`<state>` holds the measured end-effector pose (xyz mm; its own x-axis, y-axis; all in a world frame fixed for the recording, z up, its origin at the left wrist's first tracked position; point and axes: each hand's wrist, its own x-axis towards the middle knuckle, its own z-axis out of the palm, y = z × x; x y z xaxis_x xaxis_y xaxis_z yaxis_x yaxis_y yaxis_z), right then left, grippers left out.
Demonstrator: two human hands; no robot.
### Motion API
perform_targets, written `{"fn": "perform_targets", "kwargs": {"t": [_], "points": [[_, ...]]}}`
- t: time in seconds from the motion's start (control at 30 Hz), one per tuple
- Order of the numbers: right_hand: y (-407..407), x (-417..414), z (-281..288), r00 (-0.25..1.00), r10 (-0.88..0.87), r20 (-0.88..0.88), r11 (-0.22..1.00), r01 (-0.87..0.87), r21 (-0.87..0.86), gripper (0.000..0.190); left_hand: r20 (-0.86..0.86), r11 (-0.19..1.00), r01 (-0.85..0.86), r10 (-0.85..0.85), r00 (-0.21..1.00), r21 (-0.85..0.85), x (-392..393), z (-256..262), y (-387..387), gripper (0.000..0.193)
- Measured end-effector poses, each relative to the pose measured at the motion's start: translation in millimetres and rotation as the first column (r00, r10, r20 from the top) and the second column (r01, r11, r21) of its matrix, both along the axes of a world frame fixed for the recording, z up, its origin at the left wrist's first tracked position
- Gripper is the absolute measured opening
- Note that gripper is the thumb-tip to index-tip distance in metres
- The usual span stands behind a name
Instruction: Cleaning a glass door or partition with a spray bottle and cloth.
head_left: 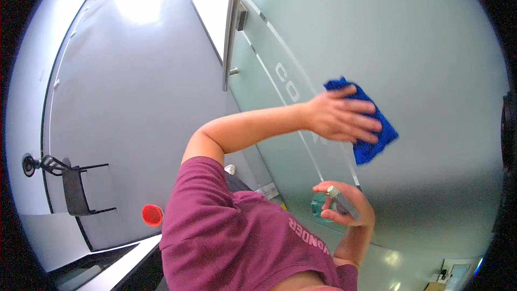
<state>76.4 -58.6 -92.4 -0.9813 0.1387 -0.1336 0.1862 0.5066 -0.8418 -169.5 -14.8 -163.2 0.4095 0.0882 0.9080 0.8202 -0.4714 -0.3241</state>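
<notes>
My left hand (345, 117) presses a blue cloth (379, 141) against a frosted glass panel (424, 89), its fingers spread over the cloth and slightly blurred. Lower down, nearer my body, my right hand (355, 206) is closed around the head of a spray bottle (321, 206), which has a pale nozzle and blue-green liquid. The fingers partly hide the bottle. Clear stripes and large lettering (291, 91) run across the glass beside my left forearm.
A long metal bar handle (233, 28) stands along the glass edge. On the grey floor (161, 89) are a black chair (76, 190) and a round red object (152, 215). A white-edged surface (129, 264) lies at the lower left.
</notes>
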Motion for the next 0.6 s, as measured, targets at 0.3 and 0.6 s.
{"fn": "perform_targets", "kwargs": {"t": [0.3, 0.6], "points": [[1.7, -2.7, -7.6, 0.997, -0.051, -0.056, 0.998, 0.050, -0.029, 0.058, 0.769, 0.989, -0.146, 0.115, 0.629, -0.028, -209.8, 18.3, 81.1, 0.051], [-28.8, 31.7, -13.1, 0.949, -0.206, -0.237, 0.976, 0.182, -0.120, 0.059, 0.908, 0.991, -0.069, 0.130, 0.398, -0.112, -230.9, 28.5, 96.4, 0.060]]}}
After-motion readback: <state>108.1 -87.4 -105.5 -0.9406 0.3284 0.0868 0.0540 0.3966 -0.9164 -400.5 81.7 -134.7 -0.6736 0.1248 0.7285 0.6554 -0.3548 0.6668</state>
